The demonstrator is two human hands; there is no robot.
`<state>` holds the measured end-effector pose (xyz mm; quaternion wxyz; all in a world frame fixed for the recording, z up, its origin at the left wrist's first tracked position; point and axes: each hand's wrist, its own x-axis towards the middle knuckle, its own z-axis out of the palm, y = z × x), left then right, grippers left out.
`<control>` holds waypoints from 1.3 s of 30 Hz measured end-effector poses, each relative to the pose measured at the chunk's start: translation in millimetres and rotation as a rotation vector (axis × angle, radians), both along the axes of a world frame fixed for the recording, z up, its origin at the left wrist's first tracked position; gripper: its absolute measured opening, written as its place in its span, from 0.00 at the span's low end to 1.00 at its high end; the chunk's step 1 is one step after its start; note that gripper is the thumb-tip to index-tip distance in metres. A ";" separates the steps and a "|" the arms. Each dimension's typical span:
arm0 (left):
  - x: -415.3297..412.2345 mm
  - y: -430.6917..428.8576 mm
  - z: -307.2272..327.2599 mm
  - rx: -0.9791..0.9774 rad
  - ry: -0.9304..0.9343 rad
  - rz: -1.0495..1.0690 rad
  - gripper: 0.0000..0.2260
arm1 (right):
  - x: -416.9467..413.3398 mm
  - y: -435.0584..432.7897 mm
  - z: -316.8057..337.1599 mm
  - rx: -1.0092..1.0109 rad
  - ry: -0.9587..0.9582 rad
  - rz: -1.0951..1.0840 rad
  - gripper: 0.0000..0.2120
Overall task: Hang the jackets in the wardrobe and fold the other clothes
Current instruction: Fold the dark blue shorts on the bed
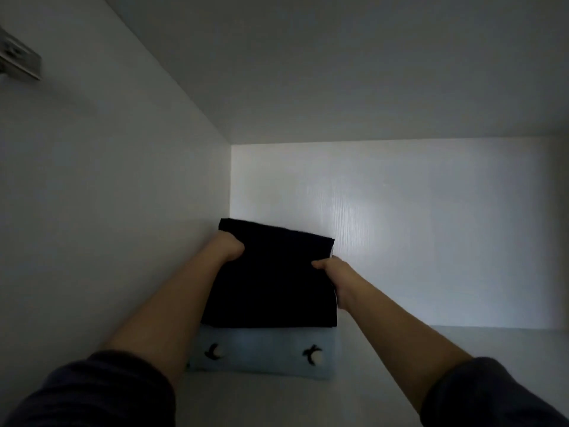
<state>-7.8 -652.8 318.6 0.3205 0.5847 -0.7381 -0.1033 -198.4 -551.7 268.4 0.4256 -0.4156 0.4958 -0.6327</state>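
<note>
My left hand and right hand both grip a folded dark garment, placing it on the folded light-blue one on the wardrobe shelf; jackets are not visible here.

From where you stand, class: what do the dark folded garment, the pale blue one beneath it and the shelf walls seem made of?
Dark garment: soft matte cloth; it bends under both hands.
Pale blue garment: probably knit or fleece, matte, with dark printed shapes.
Shelf walls: likely white laminated board; faint wood grain shows.
</note>
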 end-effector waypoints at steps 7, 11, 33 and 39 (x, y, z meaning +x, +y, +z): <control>-5.9 -41.7 -51.0 0.086 -0.005 0.064 0.19 | -16.0 -18.7 -24.7 0.214 0.011 0.025 0.11; -5.1 -50.1 -45.8 0.061 0.199 0.077 0.22 | -14.5 -41.0 -23.4 0.048 0.028 -0.030 0.23; -26.5 -78.1 -83.5 0.103 -0.574 -0.209 0.32 | -8.9 -79.3 -33.6 0.305 1.432 0.167 0.35; -24.4 -44.7 -72.0 -0.206 -0.386 -0.105 0.29 | -14.8 -36.4 -27.3 0.045 1.166 0.088 0.30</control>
